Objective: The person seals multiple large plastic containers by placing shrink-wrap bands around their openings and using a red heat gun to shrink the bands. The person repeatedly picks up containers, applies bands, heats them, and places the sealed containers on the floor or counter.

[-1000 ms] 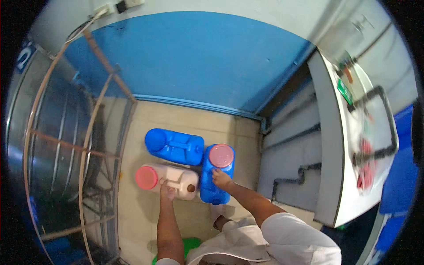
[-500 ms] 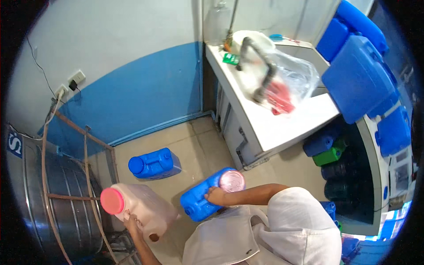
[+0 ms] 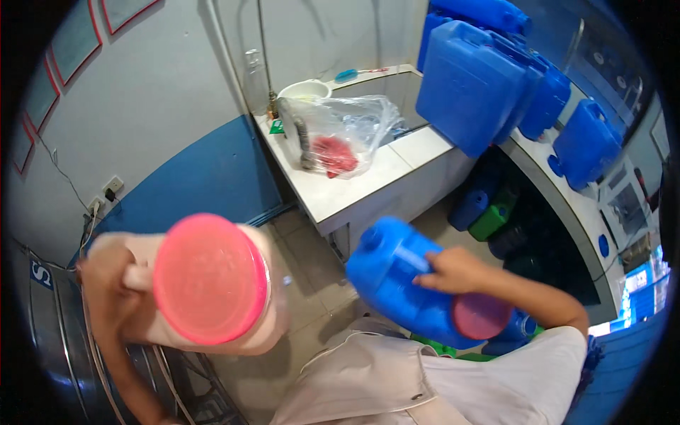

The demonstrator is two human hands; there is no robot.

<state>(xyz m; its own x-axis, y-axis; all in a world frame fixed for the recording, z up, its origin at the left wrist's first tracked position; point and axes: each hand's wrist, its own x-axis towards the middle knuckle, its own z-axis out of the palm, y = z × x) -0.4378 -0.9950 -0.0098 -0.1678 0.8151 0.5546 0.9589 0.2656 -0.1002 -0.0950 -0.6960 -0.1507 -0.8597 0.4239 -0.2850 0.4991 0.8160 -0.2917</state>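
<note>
In my left hand [image 3: 110,283] is the side handle of a large pale pink jug [image 3: 145,322] with a wide bright pink screw lid [image 3: 209,280]. The jug is raised close to the camera, its lid facing up at me. My right hand [image 3: 457,273] is closed round the handle of a blue jerrycan [image 3: 397,265], which hangs tilted off the floor. Its wide reddish-pink cap [image 3: 482,315] points toward my body, and a small blue cap sits at its far end. The handle of the blue jerrycan is partly covered by my fingers.
Ahead stands a white tiled counter [image 3: 340,195] with a clear plastic bag [image 3: 379,117] and a white basin [image 3: 304,90]. Large blue jerrycans [image 3: 467,85] stand along the right ledge, with more containers beneath. A steel tank [image 3: 53,354] is at the left.
Both jugs have been lifted from the floor toward me, and my view has turned to the right. The second blue jerrycan on the floor no longer shows.
</note>
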